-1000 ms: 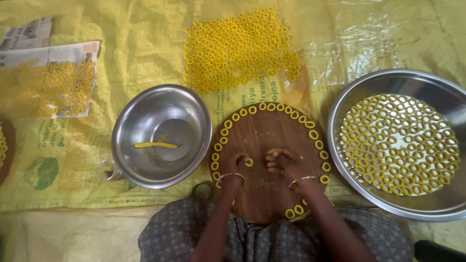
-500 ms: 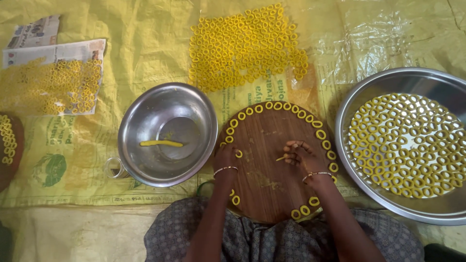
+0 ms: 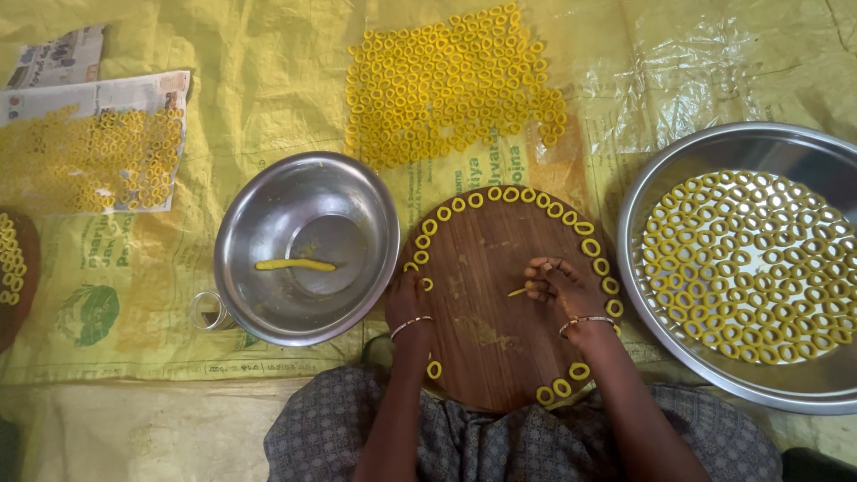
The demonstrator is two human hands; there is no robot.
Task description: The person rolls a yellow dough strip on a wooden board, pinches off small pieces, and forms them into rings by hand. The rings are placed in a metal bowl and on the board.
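Observation:
A round wooden board (image 3: 500, 303) lies in front of me, with yellow dough rings (image 3: 511, 194) set along its rim. My left hand (image 3: 408, 302) rests at the board's left edge, fingertips on a ring there. My right hand (image 3: 561, 287) sits curled on the board's right part, pinching a thin yellow dough strip (image 3: 518, 291) that points left. A steel bowl (image 3: 306, 245) left of the board holds one yellow dough roll (image 3: 295, 265).
A wide steel tray (image 3: 705, 366) on the right holds several rings in rows. More rings (image 3: 451, 85) lie spread on the yellow plastic sheet (image 3: 250, 98) behind the board, and others on newspaper (image 3: 94, 147) at left. A small glass jar (image 3: 207, 311) stands by the bowl.
My hands have drawn apart: the left one went to the board's left edge with a ring, the right one shifted right and now holds a thin dough strip.

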